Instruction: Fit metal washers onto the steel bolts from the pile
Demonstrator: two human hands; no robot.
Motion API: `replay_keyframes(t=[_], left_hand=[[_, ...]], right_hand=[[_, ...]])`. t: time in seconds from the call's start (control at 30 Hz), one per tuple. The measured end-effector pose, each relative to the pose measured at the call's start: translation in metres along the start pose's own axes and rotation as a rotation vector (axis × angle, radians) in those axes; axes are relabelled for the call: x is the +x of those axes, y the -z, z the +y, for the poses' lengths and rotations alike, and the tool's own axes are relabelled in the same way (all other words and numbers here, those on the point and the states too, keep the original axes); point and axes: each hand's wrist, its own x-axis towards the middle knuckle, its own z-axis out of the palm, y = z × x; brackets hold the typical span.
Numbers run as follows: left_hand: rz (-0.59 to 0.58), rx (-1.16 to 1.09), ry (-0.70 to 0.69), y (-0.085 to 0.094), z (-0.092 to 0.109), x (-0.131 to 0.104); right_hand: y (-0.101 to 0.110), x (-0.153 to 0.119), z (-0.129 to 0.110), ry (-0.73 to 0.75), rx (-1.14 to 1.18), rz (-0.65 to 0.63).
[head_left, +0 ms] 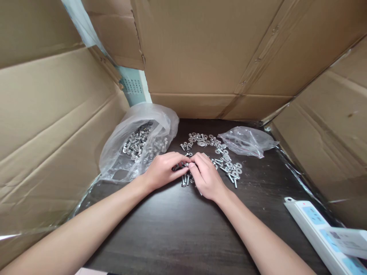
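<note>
My left hand (164, 170) and my right hand (207, 176) meet fingertip to fingertip just above the dark table. Between the left thumb and fingers a small metal bolt (187, 164) shows in part. The right fingers are pinched together against it, and whatever they grip is hidden. Under the hands lie several loose bolts (185, 179). Beyond and to the right spreads a loose arc of flat washers (237, 168), nuts and more bolts (231, 178). By my left hand an open plastic bag (169, 118) holds a heap of bolts (137, 145).
A smaller clear plastic bag (248, 141) lies at the back right of the table (172, 233). A white power strip (312, 225) with a plug-in adapter (349, 241) sits at the front right. Cardboard walls (206, 49) enclose the left, back and right sides.
</note>
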Motion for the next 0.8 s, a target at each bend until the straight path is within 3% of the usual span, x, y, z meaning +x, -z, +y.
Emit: replay_keyframes(t=[0.8], left_hand=[[0.001,-0.026,0.013,-0.0001,-0.002,-0.0003]], right_hand=[[0.0013,-0.0004,-0.0004,-0.018,0.031,-0.001]])
